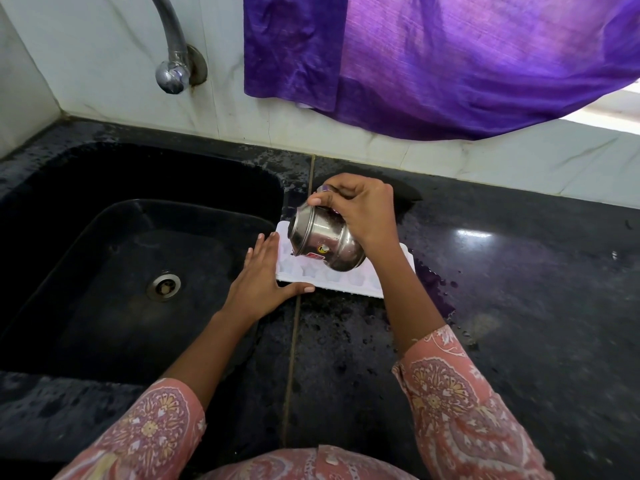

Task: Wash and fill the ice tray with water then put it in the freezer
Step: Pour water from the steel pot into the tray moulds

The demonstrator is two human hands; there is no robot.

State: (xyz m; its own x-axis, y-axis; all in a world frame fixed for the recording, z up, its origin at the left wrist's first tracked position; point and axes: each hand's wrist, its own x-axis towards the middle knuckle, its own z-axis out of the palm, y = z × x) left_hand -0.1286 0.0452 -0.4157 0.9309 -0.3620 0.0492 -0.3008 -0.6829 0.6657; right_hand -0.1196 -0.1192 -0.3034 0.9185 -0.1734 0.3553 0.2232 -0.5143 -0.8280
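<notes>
While your right hand (pixel 360 213) grips a steel pot (pixel 322 242) tipped mouth-down over the white ice tray (pixel 346 280), your left hand (pixel 263 275) lies flat with fingers spread, pressed against the tray's left end. The tray sits on the wet black surface (pixel 502 289), just beside the sink (pixel 121 254).

Sink (pixel 104 258) at frame left, tap (pixel 171 64) upper left, ice tray (pixel 346 280) on counter (pixel 502 289) at centre, pot (pixel 322 244) above tray, cloth (pixel 450 64) hanging upper right
</notes>
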